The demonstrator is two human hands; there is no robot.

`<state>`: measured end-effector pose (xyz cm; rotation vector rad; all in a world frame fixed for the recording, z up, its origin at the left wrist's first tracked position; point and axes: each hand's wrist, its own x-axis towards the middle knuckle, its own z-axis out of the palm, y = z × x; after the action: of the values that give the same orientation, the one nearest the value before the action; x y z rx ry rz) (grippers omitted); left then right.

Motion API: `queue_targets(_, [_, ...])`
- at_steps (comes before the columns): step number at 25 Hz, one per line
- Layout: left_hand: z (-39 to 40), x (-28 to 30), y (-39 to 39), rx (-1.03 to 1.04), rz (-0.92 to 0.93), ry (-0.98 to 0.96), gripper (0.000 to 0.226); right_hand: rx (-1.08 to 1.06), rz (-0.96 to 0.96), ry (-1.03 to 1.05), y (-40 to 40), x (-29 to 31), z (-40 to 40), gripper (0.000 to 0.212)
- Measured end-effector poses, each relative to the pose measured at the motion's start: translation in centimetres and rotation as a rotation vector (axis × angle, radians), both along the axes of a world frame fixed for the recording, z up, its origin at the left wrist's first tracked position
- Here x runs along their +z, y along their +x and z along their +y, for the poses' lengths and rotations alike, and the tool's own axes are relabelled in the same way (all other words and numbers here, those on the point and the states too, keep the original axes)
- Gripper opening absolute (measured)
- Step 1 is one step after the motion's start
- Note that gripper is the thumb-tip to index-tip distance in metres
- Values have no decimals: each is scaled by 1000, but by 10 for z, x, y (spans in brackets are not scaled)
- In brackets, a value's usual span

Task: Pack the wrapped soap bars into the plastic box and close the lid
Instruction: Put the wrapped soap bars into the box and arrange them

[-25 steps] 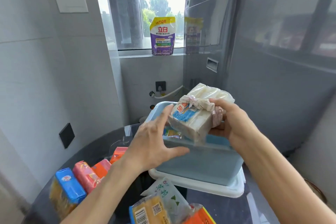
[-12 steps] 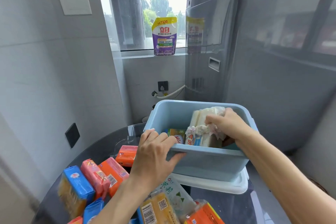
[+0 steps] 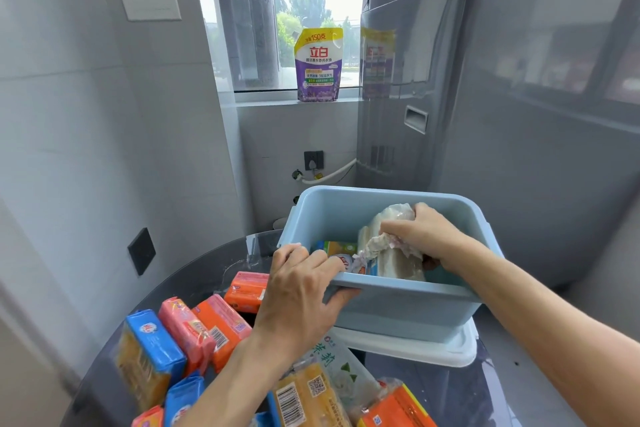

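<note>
Blue plastic box [image 3: 398, 315] is the landmark, sitting on its white lid [image 3: 446, 352] on a dark round table [image 3: 194, 274]; right hand [image 3: 420, 236] is inside the box toward its right half, fingers curled round a clear-wrapped bundle of pale soap bars [image 3: 391, 246], gripping it from above; the bundle stands tilted, long axis running from the box's near wall up toward its far wall, lower end down by the near wall, and whether it touches the floor of the box I cannot tell; left hand [image 3: 301, 291] clamps the box's near-left rim, fingers hooked over the edge into the box, thumb outside on the front wall, so it is steadying, not carrying; a green-yellow bar [image 3: 337, 248] already lies in the box left of the bundle; loose bars all lie outside the box on its near-left side: orange bars [image 3: 239, 302], a pink bar [image 3: 185, 326], a blue-wrapped bar [image 3: 152, 340], a yellow pack [image 3: 308, 395] near the left forearm; judgement: the next pick lies left of and nearer than the box, so the left hand is closer to the pile while the right must let go and clear the rim first; lid is under the box, so closing is far off.
</note>
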<state>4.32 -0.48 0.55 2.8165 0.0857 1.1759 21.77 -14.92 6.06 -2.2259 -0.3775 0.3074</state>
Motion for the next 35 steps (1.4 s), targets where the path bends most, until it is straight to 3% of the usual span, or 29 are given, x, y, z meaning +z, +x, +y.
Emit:
queue_targets(2, [1,0,1,1,-4,1,26,-3,49,29,4,-1,-1,51])
queue_targets(5, [0,-1,2,5,-11,3,27,103,277,-44,6,-1,-2,31])
queue_targets(8, [-1,1,2,11,-8,-9,25,242,73,-537,8,-3,-1,40])
queue_targets(10, [-1,3,2,11,-1,-17,23,301,25,-618,9,-3,-3,39])
queue_targets(12, [-2,2,2,10,-8,-14,23,329,114,-555,8,2,-9,33])
queue_targets(14, [-1,0,1,3,-11,-12,23,379,176,-516,6,0,-12,52])
queue_targets(18, [-1,-3,-2,-13,-2,-1,23,514,117,-689,5,-7,-8,85])
queue_targets(20, [0,-3,-4,-6,10,-2,24,514,58,-726,7,-13,-4,89])
queue_targets(22, [-2,-2,-6,6,22,-4,24,525,-48,-762,4,-14,-2,78])
queue_targets(26, [-2,10,-2,-8,74,-25,21,278,-335,-586,0,7,1,37])
queue_targets(30, [5,13,-6,-71,153,-39,25,287,-449,-243,-47,19,13,24])
queue_targets(35, [31,23,-26,-115,137,-181,35,332,-939,69,-140,-10,1,18])
